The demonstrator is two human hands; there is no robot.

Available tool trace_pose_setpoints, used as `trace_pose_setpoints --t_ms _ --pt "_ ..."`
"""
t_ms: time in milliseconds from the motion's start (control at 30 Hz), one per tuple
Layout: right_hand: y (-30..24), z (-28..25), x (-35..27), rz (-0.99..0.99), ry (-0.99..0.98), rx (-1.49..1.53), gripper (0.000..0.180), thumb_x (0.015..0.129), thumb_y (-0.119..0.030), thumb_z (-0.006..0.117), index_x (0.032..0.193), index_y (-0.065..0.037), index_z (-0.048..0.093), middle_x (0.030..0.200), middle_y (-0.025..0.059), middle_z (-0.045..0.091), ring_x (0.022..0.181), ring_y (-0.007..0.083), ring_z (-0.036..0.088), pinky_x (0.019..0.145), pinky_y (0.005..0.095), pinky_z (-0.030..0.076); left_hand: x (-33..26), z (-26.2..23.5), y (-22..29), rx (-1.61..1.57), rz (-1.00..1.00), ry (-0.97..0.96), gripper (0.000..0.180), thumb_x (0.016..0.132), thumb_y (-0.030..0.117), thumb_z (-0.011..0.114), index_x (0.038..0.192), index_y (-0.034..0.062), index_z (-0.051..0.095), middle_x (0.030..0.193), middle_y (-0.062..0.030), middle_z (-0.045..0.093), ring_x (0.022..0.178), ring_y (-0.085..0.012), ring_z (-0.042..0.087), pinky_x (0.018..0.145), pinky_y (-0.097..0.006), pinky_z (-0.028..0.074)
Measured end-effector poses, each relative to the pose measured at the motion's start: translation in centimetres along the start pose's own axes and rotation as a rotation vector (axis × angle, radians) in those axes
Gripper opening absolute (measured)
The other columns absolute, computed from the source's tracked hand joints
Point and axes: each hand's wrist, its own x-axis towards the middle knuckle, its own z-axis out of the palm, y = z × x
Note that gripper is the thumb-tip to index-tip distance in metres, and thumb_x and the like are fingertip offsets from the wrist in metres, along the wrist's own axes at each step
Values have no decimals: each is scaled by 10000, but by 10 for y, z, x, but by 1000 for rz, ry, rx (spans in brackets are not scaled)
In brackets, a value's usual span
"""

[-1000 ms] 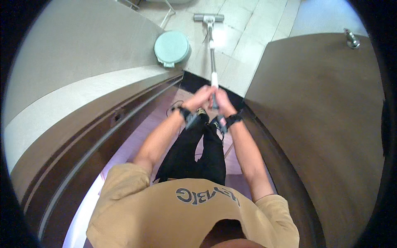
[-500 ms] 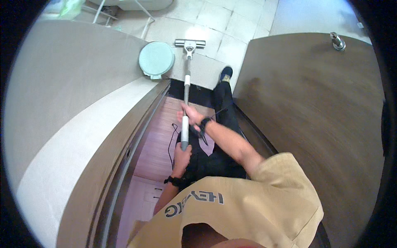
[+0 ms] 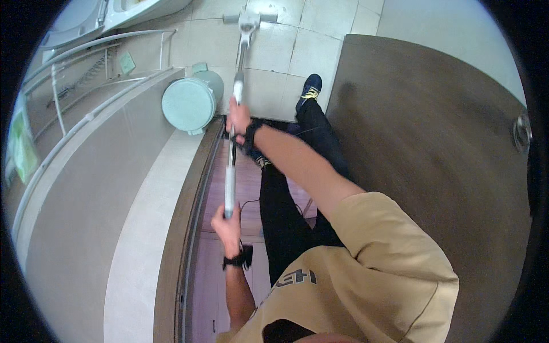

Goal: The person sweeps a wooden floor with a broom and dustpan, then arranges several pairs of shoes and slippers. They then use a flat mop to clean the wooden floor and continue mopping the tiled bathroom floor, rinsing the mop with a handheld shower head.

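A long white and grey mop handle (image 3: pixel 231 166) runs from my chest out to a flat mop head (image 3: pixel 250 19) lying on the pale floor tiles far ahead. My left hand (image 3: pixel 227 227) grips the near end of the handle. My right hand (image 3: pixel 239 117) grips it higher up, arm stretched forward. Both wrists wear black bands. My right foot in a blue shoe (image 3: pixel 309 87) is stepped onto the tiles.
A pale green lidded bin (image 3: pixel 190 103) stands left of the handle at the doorway. A brown open door (image 3: pixel 434 171) with a metal knob (image 3: pixel 521 131) fills the right. A beige wall and door frame (image 3: pixel 189 217) run along the left. A toilet and metal rails (image 3: pixel 103 46) sit far left.
The mop head has slid farther out over the tiles. My right arm has stretched forward, and my right foot has stepped past the threshold. The view has turned left, showing rails and the toilet.
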Motion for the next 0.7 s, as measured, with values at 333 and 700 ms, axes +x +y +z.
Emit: trace_pose_setpoints --t_ms 333,700 --pt "-225 -120 115 -364 -22 139 602 1040 -484 399 603 -81 498 507 102 517 373 232 471 355 395 362 82 95 172 -252 388 -68 309 944 243 700 1088 -27 656 784 -179 653 683 -260 603 659 -389 486" --pt "116 -76 -130 388 99 322 670 1008 -652 400 718 -58 503 519 81 488 391 224 527 358 401 421 -149 -2 -31 358 -177 -419 366 878 256 700 1096 -30 630 913 -327 678 878 -497 674 729 -534 534"
